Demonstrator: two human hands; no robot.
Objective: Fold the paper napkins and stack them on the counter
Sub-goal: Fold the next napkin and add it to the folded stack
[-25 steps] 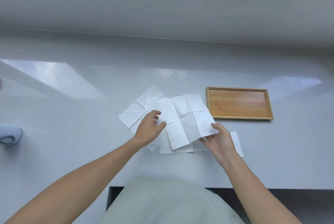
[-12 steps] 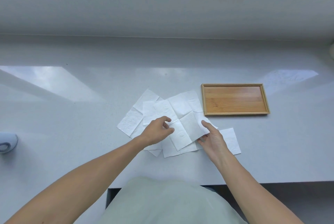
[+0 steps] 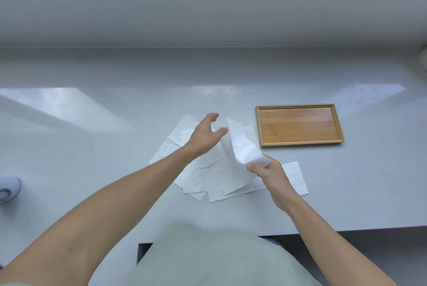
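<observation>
Several white paper napkins lie spread and overlapping on the grey counter in front of me. My right hand pinches the near right corner of the top napkin and lifts its right half up and over toward the left. My left hand hovers over the far part of the pile with fingers apart, next to the raised edge, holding nothing. One small folded napkin lies flat to the right of my right hand.
An empty wooden tray sits on the counter right of the napkins. A pale rounded object rests at the left edge. The counter's front edge runs just below my wrists, and a wall rises behind.
My right hand has taken the top napkin's right corner and raised it off the pile toward the left. My left hand has lifted from the napkins and moved farther away, opening.
</observation>
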